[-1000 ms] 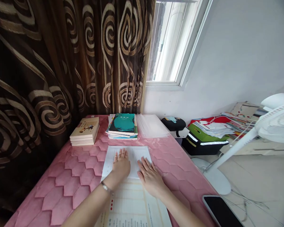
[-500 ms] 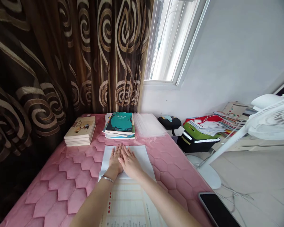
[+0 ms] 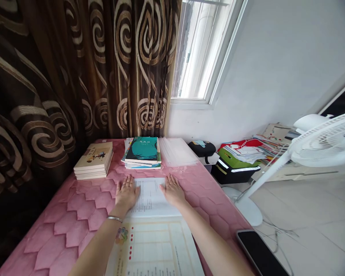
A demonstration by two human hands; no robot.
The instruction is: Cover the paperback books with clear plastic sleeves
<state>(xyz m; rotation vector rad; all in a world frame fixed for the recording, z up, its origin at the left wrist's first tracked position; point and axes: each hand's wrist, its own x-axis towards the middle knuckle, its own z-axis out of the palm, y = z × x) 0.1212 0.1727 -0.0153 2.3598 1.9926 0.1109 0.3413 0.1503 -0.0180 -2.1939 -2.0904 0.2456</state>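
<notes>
Your left hand lies palm down, fingers spread, at the far page's left edge; your right hand lies likewise at its right edge. The open book rests on the pink quilted cover, nearer you than the teal-topped stack.

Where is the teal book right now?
In the head view, the teal book tops the stack beyond the open book, between the cream books on its left and the translucent sheets on its right.
</notes>
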